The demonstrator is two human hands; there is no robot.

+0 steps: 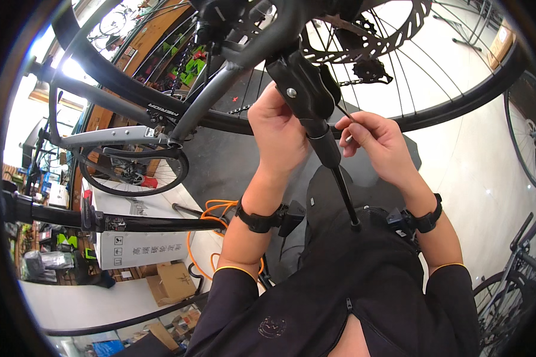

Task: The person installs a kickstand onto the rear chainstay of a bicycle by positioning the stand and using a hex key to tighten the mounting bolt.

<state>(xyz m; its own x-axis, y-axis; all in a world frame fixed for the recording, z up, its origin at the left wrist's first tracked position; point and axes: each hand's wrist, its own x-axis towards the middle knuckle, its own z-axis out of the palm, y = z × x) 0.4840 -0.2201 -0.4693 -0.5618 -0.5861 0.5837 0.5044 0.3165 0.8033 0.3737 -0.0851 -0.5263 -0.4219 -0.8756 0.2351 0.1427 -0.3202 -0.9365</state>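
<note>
Fingers [370, 122] of the right hand [390, 152] pinch a slim, probably stiff tool [345, 112], best gripped along its shaft, beside the kickstand [326, 146]; whether the left hand [278, 134] grips is hidden.

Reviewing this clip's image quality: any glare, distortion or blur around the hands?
Head view: left hand and right hand look reasonably sharp; small highlights show on the black bracket. Head view, upper left: strong glare; right: pale floor nearly washed out. Head view, rim: dark vignetting, with fisheye bending the grey bicycle frame at left.
</note>
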